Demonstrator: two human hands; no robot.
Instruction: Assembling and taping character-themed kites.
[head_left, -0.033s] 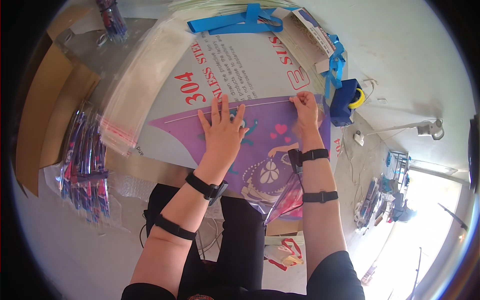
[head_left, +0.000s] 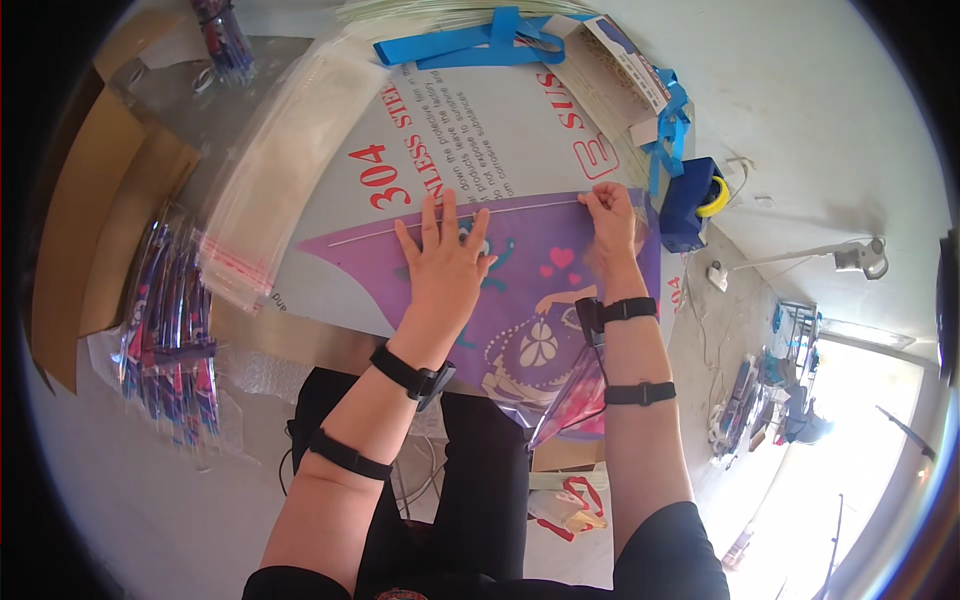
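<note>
A purple printed kite sail (head_left: 385, 280) lies over the worktable in front of me, with hearts and a cartoon figure on it. Along its far edge runs a thin white rod (head_left: 372, 237). My left hand (head_left: 444, 275) presses flat on the sail with its fingers spread, the tips reaching past the rod. At the rod's right end, my right hand (head_left: 613, 225) is closed in a pinch on it. The sail's near part hangs over the table edge in folds below my right wrist.
Clear plastic bags (head_left: 300, 140) lie stacked on the left. Blue ribbon (head_left: 440, 47) and an open carton (head_left: 628, 70) sit at the back. A dark blue tape dispenser (head_left: 684, 212) stands at right. Far left are a cardboard box (head_left: 75, 230) and several wrapped bundles (head_left: 165, 350).
</note>
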